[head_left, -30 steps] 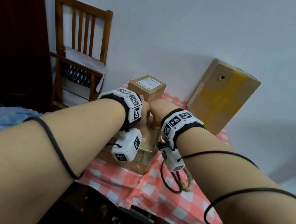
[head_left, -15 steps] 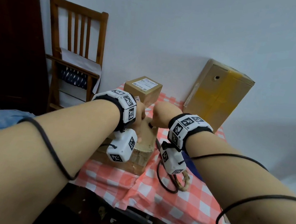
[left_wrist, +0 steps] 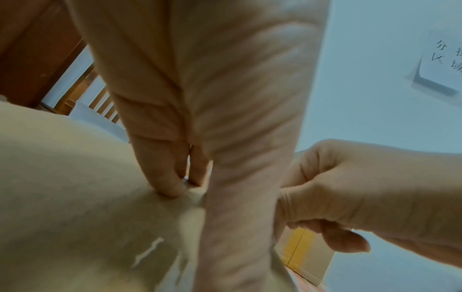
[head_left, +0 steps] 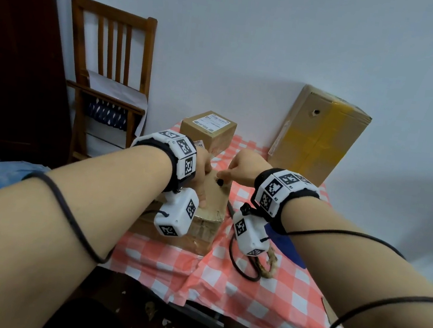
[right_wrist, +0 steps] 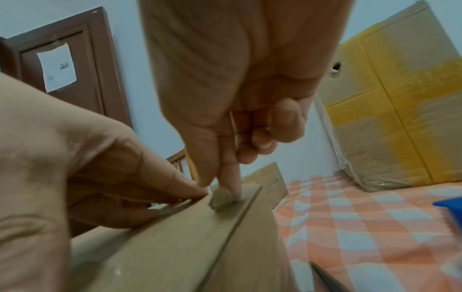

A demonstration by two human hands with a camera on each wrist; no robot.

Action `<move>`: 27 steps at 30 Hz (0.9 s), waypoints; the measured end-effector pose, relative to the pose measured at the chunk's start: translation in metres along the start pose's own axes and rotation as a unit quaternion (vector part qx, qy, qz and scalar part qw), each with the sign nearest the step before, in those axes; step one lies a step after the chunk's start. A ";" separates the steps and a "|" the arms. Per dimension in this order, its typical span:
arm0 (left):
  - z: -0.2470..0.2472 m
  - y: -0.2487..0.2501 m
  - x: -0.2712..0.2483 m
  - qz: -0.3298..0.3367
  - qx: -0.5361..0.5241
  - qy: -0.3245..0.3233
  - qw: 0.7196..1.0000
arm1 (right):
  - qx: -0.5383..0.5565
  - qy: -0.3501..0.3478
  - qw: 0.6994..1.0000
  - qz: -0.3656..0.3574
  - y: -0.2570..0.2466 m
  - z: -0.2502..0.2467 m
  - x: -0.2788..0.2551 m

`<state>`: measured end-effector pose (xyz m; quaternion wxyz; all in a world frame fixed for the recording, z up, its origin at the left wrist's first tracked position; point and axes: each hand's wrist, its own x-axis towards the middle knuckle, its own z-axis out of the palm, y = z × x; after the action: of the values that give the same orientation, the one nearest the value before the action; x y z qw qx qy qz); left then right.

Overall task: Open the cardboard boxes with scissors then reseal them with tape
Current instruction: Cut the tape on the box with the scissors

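Honestly a lot of this is hard to see. In the head view both forearms and the wrist cameras cover most of the near cardboard box [head_left: 213, 191], so you only get its right top corner and front right side. It sits on the checked tablecloth [head_left: 261, 293], near the table's left front edge.

The left hand [head_left: 203, 173] is on the box top, fingertips [left_wrist: 167, 187] pressed down on the cardboard, nothing gripped as far as I can tell. The right hand [head_left: 242, 167] is right beside it; its thumb and forefinger [right_wrist: 232, 177] pinch a crumpled bit of tape [right_wrist: 221, 199] at the top seam, other fingers curled in. A small dark thing shows under that hand in the head view, can't tell what it is.

The scissors [head_left: 257, 265] lie on the cloth right of the box, mostly hidden by the right wrist camera. A blue thing [right_wrist: 450, 205] is cut off at the frame edge.

2 more boxes at the back: a small labelled box [head_left: 209, 129] just behind, and a big box with yellow tape [head_left: 320, 139] leaning on the wall. Open cloth between them and along the right side.
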<state>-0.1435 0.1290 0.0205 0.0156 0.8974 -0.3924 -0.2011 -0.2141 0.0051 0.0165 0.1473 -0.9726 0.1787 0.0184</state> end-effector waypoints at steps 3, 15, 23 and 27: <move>-0.001 0.001 -0.002 -0.001 -0.014 -0.009 1.000 | -0.029 -0.008 0.999 -0.024 -0.001 0.001 -0.001; 0.000 0.002 -0.004 -0.004 0.006 -0.003 1.000 | -0.147 -0.131 0.980 0.019 -0.015 0.010 -0.004; -0.003 0.002 -0.001 0.005 0.033 -0.012 0.999 | -0.005 -0.115 0.993 0.038 -0.007 0.007 -0.010; -0.002 0.001 -0.003 0.002 0.021 -0.015 1.000 | 0.108 -0.070 0.989 0.073 0.000 0.008 -0.008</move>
<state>-0.1450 0.1300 0.0231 -0.0088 0.8937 -0.3982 -0.2067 -0.2212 0.0104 0.0100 0.2615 -0.9319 0.2390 0.0777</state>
